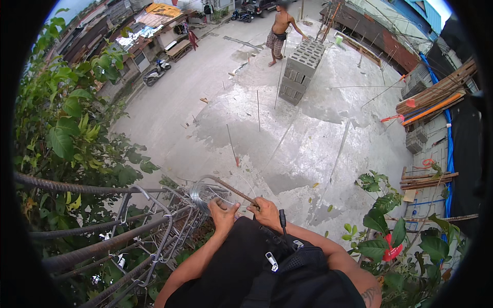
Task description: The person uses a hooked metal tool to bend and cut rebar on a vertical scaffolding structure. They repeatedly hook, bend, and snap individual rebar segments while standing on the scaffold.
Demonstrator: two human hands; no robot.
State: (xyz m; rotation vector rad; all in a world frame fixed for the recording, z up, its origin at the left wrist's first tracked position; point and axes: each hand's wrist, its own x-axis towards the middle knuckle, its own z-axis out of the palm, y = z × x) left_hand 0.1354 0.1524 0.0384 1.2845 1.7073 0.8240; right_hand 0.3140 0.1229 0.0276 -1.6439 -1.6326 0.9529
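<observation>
My left hand [223, 217] is closed at the edge of a coil of thin silvery tie wire [197, 194], its thumb and fingers bent together on the wire. Close beside it, my right hand [266, 212] is closed on the end of a rusty rebar rod [231, 188], which bends into a hook over the coil. To the left stands a cage of ribbed rebar [110, 238] with square steel stirrups [163, 238] bound by wire ties. Part of what lies between my fingers is hidden.
Below is a concrete slab [226, 154] with upright rebar stubs [258, 110]. A person [281, 31] stands by stacked hollow blocks [302, 66], one hand on them. Leafy branches [67, 133] crowd the left; more leaves [377, 220] are at lower right. Planks [436, 90] lie far right.
</observation>
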